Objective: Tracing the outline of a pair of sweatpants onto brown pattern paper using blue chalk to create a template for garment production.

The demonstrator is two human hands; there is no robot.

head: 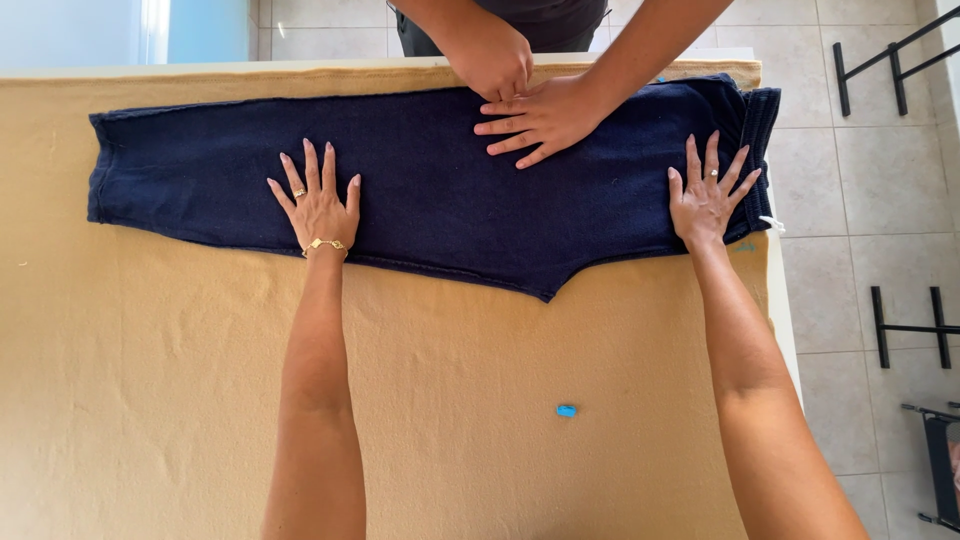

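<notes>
Denim: dark blue folded jeans (pixel 430 195) lie under both palms, on tan cloth-covered table (pixel 150 380).
Left hand (pixel 318 205): flat, fingers spread, gripping nothing.
Right hand (pixel 708 200): flat, spread, at waistband.
Co-worker's hands (pixel 520 95): pressing beyond.
Small blue chalk piece (pixel 566 410): nearer the wearer, between forearms.

tan cloth (pixel 150 400) over table | small blue chalk (pixel 566 410) | tiled floor (pixel 860 200) | black metal frames (pixel 910 325)

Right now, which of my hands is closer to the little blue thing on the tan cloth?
Right. Your right hand rests on the jeans up and to the right of the little blue thing. Your left hand lies flat farther off, up and to its left.
</notes>
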